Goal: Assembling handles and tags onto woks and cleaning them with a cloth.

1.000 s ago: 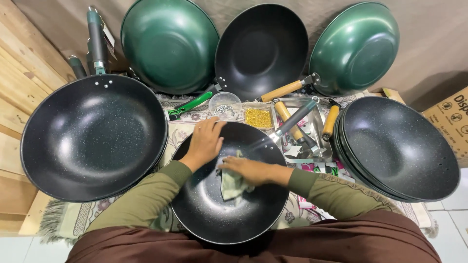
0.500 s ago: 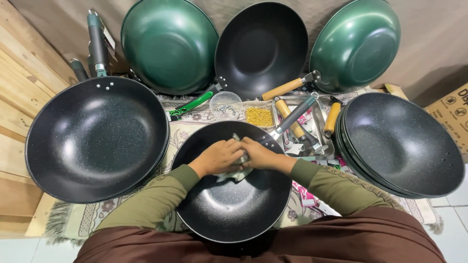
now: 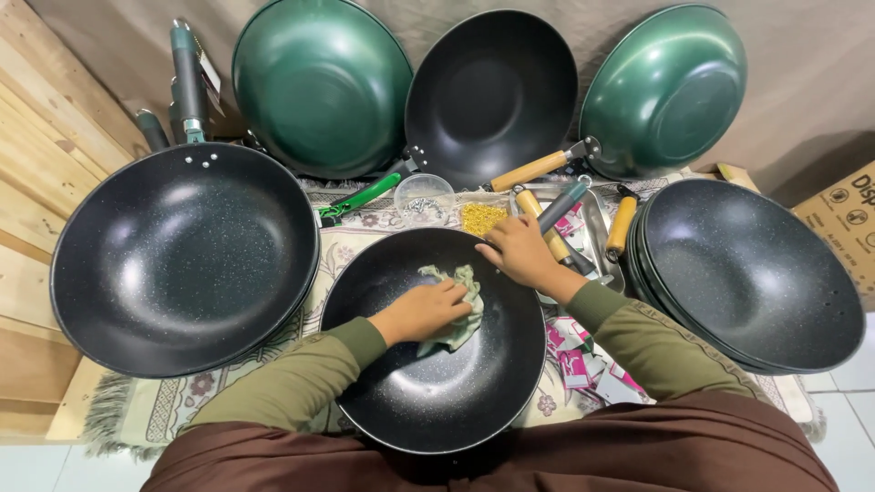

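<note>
A black speckled wok lies in front of me on a patterned mat. My left hand presses a crumpled pale green cloth against the inside of the wok, near its middle. My right hand grips the wok's far right rim, fingers curled over the edge. Both sleeves are olive green.
A large black wok with a green handle sits at left, and a stack of black woks at right. Two green woks and a black one lean at the back. Loose handles, a small clear bowl, yellow bits and a cardboard box lie around.
The cloth passed from my right hand to my left as both met in the wok. My left hand left the far rim, and my right hand now grips the rim.
</note>
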